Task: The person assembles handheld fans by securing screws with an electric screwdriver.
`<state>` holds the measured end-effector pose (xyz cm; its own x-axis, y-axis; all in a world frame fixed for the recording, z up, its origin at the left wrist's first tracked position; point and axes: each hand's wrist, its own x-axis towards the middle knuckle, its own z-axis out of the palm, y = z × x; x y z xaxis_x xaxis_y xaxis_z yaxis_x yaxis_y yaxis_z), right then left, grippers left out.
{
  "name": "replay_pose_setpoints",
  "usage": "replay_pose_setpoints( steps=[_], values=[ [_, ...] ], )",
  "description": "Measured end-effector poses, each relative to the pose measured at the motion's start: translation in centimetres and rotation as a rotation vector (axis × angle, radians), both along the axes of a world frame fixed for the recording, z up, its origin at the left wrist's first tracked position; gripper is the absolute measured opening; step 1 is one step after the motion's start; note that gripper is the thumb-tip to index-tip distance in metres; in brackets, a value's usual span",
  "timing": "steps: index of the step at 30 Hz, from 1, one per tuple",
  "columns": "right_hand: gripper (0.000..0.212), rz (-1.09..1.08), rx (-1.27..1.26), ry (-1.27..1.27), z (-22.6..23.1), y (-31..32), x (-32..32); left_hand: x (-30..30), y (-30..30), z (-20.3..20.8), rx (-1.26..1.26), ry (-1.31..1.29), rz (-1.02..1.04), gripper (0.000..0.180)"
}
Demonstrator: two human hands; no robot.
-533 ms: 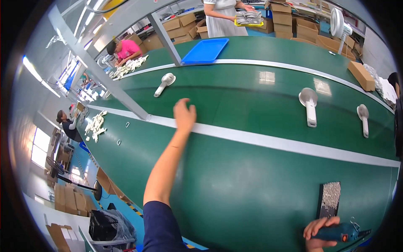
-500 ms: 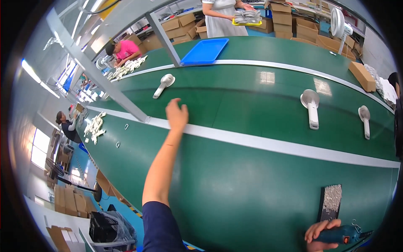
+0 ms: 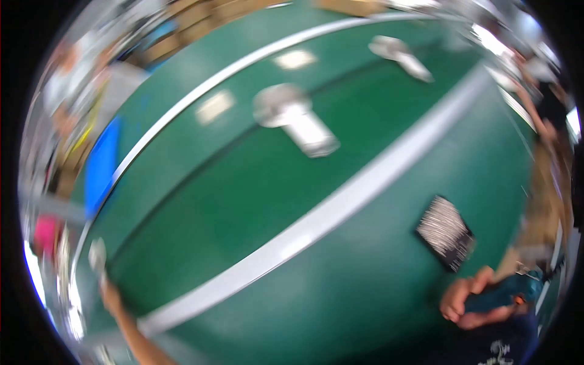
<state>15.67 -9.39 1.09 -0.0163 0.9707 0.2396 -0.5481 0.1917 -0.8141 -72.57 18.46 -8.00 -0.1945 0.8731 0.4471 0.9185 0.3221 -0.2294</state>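
At the far left my left hand (image 3: 111,297) reaches over the belt to a white handheld device with a round head (image 3: 97,254). Its fingers meet the device's lower end, but blur hides whether they close on it. At the lower right my right hand (image 3: 463,299) is wrapped round a teal electric screwdriver (image 3: 496,294) with an orange switch and a wire hook. Just beyond that hand lies a black screw tray (image 3: 455,254), much of it covered by rows of small silvery screws (image 3: 443,220).
Two more white round-headed devices, a nearer one (image 3: 304,125) and a farther one (image 3: 401,56), lie on the green belt. A pale rail (image 3: 292,243) separates belt and near worktop. A blue tray (image 3: 102,167) lies at left. Other people are blurred at both sides.
The whole view has swung to the right and tilted, smearing the picture. My left hand has come up to the white device, while my right hand keeps the screwdriver.
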Motion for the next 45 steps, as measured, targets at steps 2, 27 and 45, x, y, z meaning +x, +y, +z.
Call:
replay_pose_setpoints(
  steps=[2,27,45],
  values=[
    [0.055,0.062,0.069,0.126,-2.0,2.2,-1.9,-2.4,2.4,-0.4,-0.115,-0.062,0.245,0.04],
    [0.083,-0.322,0.33,0.136,3.8,5.9,6.2,69.5,-25.8,8.1,-0.509,-2.631,-0.428,0.045],
    [0.084,-0.307,0.276,-0.064,-0.6,6.9,7.4,74.2,-25.9,5.5,-0.37,-2.538,-0.494,0.04]
  ],
)
